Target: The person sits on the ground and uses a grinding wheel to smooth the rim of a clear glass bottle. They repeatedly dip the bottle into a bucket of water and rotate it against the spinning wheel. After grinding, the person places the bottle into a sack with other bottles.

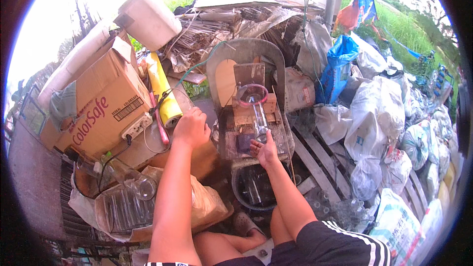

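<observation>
A clear bottle (259, 118) slants in front of me, its lower end at my right hand (266, 150). The thumb lies against the bottle, and the fingers reach left beneath it. The bottle's far end meets a pink-purple ring (252, 95) on a wooden block stand (253, 111), which rests on a worn plastic chair (281, 135). To the left, my left hand (193, 127) is raised in a curled grip near a yellow roll (165, 93). Anything inside those fingers is hidden.
A dark tub (236, 194) holding bottles sits below the chair. At left are a cardboard box (103, 93), a power strip (136, 126) and a sack of clear bottles (197, 202). Stuffed white bags (372, 118) and a blue sack (337, 69) crowd the right, beside wooden slats (315, 162).
</observation>
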The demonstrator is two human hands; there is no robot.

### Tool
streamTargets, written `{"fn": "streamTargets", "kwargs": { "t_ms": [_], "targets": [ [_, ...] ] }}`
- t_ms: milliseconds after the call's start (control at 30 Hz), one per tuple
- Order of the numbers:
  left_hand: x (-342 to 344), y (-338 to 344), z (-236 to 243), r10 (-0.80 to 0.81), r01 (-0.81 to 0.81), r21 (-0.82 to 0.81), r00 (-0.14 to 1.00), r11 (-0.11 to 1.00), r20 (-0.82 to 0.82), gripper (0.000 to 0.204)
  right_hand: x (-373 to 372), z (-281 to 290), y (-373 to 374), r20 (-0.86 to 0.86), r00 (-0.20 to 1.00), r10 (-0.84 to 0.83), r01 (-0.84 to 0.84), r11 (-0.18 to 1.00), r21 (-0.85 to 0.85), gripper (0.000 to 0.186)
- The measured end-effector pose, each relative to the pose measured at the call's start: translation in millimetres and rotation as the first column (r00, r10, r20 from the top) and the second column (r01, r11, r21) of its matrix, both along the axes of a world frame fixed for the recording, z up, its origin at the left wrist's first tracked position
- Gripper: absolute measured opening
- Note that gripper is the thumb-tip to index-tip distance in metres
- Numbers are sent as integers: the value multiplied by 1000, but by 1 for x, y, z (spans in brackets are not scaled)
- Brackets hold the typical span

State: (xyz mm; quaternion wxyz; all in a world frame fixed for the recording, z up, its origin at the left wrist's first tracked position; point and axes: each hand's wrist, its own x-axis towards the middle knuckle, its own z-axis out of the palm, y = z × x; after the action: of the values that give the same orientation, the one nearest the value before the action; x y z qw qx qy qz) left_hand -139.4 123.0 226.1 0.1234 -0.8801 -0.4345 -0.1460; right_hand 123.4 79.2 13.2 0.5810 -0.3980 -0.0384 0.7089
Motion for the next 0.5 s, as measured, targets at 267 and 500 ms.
{"fn": "streamTargets", "kwargs": {
  "t_ms": [267,500],
  "targets": [
    [0,-2,2,-45,44,27,997,999,56,14,-25,-14,9,575,786,-226,193,974,119,89],
    [2,-3,3,-24,23,23,999,999,37,15,-7,13,-8,3,1000,4,-4,996,88,86]
  ]
}}
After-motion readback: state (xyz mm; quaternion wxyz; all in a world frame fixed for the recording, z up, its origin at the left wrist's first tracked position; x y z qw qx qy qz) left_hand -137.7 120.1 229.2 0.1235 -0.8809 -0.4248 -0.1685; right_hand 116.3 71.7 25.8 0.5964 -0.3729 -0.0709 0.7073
